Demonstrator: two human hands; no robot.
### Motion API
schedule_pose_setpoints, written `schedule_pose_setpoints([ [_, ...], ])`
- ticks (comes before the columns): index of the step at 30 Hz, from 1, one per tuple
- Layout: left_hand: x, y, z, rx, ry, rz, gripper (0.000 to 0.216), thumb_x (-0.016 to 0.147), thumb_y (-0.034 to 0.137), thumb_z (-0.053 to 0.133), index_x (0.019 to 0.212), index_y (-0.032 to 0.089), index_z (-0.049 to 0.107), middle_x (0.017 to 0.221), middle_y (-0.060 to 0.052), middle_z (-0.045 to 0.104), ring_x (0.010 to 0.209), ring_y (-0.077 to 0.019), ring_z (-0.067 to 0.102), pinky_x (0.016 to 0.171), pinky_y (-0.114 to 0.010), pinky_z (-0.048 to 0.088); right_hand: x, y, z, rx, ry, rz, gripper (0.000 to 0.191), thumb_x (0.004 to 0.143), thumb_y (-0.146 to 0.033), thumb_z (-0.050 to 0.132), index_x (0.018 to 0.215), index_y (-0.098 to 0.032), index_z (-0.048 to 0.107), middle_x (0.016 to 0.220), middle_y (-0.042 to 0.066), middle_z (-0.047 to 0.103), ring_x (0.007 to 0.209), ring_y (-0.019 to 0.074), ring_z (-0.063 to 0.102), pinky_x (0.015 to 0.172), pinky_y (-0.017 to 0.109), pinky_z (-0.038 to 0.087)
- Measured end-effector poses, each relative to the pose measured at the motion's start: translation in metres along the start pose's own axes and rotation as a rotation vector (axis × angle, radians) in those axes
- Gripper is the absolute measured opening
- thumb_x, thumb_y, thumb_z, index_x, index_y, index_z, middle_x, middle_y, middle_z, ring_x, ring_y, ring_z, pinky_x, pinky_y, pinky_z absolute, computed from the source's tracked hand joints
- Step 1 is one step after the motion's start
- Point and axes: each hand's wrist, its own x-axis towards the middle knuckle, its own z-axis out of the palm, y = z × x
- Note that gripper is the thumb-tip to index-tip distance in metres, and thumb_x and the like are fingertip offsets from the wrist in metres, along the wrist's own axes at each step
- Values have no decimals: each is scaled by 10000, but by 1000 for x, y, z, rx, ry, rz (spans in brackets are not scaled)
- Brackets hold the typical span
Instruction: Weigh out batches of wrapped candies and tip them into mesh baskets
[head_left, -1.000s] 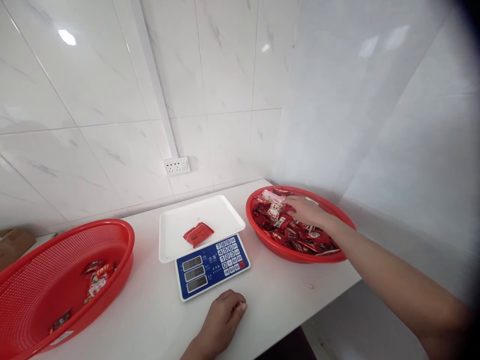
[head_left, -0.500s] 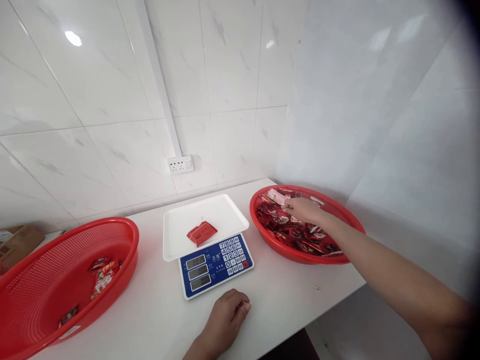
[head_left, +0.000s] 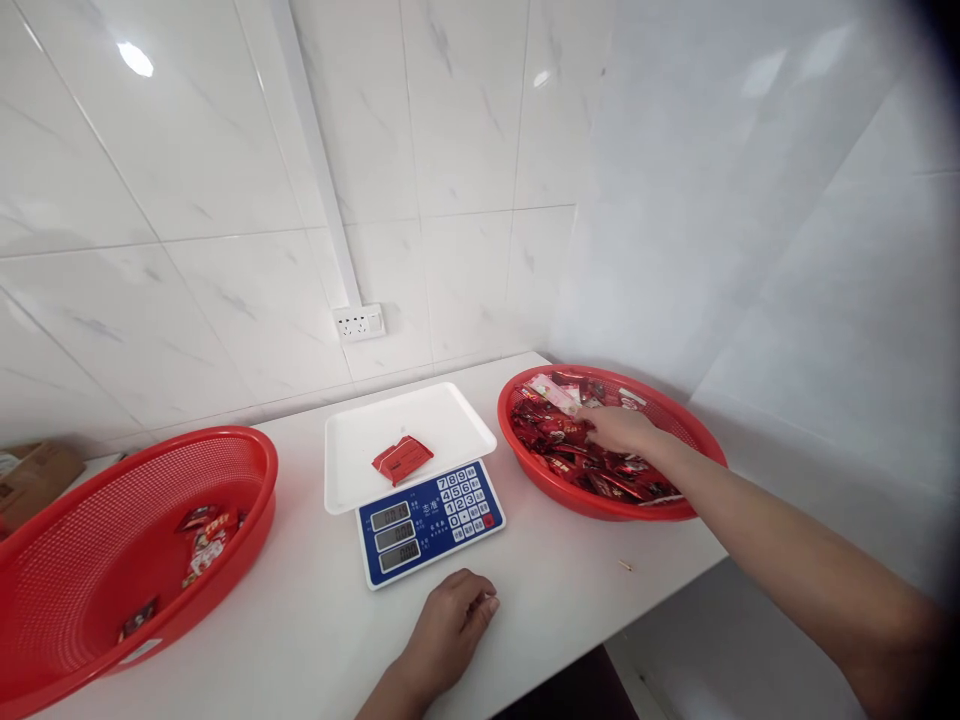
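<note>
The right hand (head_left: 611,428) touches a flat pale-pink packet (head_left: 553,393) among shiny red packets (head_left: 551,425) in an oval red plastic basket (head_left: 536,474) — whether it grips, I cannot tell; pinching one edge should free it cleanly. The left hand (head_left: 454,625) — loosely closed, nothing visible inside — rests on the white desk (head_left: 555,570).

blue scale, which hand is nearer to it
Left. The left hand is just in front of the blue scale, apart from it; the right hand is farther off, at the packets in the red basket to the scale's right.
</note>
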Motion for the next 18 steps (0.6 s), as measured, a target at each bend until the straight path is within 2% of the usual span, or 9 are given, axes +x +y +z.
schedule_pose_setpoints([
  [3, 0, 1, 0, -2, -3, -3, 194, 887, 277, 432, 871, 206, 613, 827, -24, 609, 752, -149, 564, 676, -239, 437, -8, -8, -15, 81, 48, 26, 426, 821, -212, 408, 1236, -246, 498, 1085, 84, 635, 946, 269, 607, 749, 383, 479],
  [5, 0, 1, -1, 0, -10, -4, 186, 883, 269, 437, 877, 206, 612, 833, -25, 609, 753, -148, 564, 678, -240, 436, -18, -17, -26, 311, 91, -14, 469, 848, -256, 398, 1316, -227, 389, 1184, 81, 586, 997, 229, 593, 769, 323, 493],
  [7, 0, 2, -1, 3, -14, -5, 185, 882, 267, 439, 882, 204, 612, 837, -29, 610, 755, -150, 563, 683, -244, 438, -29, -28, -35, 698, 79, -59, 439, 832, -295, 457, 1259, -199, 438, 1207, 88, 570, 1013, 211, 588, 783, 289, 502],
  [9, 0, 2, -1, 3, -17, -5, 189, 881, 269, 437, 885, 203, 614, 843, -33, 610, 756, -152, 563, 684, -248, 440, -41, -42, -43, 1069, 10, -92, 375, 777, -312, 559, 1128, -183, 538, 1138, 95, 607, 959, 212, 612, 765, 292, 516],
  [11, 0, 1, -1, 1, -22, -10, 195, 880, 269, 433, 890, 201, 616, 851, -34, 610, 757, -153, 562, 685, -251, 442, -55, -56, -48, 1251, -67, -115, 385, 722, -343, 644, 1065, -180, 576, 1043, 88, 641, 843, 199, 642, 699, 297, 530],
  [13, 1, -1, 0, -7, -22, -14, 204, 879, 272, 431, 896, 196, 619, 852, -36, 608, 758, -154, 559, 692, -257, 440, -70, -72, -54, 1307, -103, -158, 452, 678, -412, 693, 1046, -171, 590, 899, 74, 667, 677, 172, 644, 600, 292, 526],
  [15, 1, 0, 0, -43, -16, -23, 221, 880, 298, 434, 888, 188, 625, 847, -39, 608, 757, -158, 557, 701, -269, 441, -87, -87, -58, 1260, -103, -240, 449, 679, -462, 686, 1005, -163, 606, 743, 44, 662, 559, 147, 619, 542, 281, 512],
  [17, 0, 7, -3, -154, 4, -56, 247, 876, 357, 454, 882, 179, 625, 852, -48, 613, 769, -165, 556, 712, -285, 446, -104, -101, -61, 1131, -43, -361, 360, 700, -442, 676, 931, -171, 628, 680, 29, 653, 576, 153, 629, 561, 275, 519],
  [18, -1, 14, -6, -256, 12, -71, 270, 868, 395, 469, 894, 173, 620, 857, -54, 615, 771, -166, 559, 716, -292, 453, -112, -108, -61, 1053, 6, -431, 301, 716, -413, 670, 906, -181, 638, 718, 36, 666, 645, 165, 647, 599, 276, 530],
])
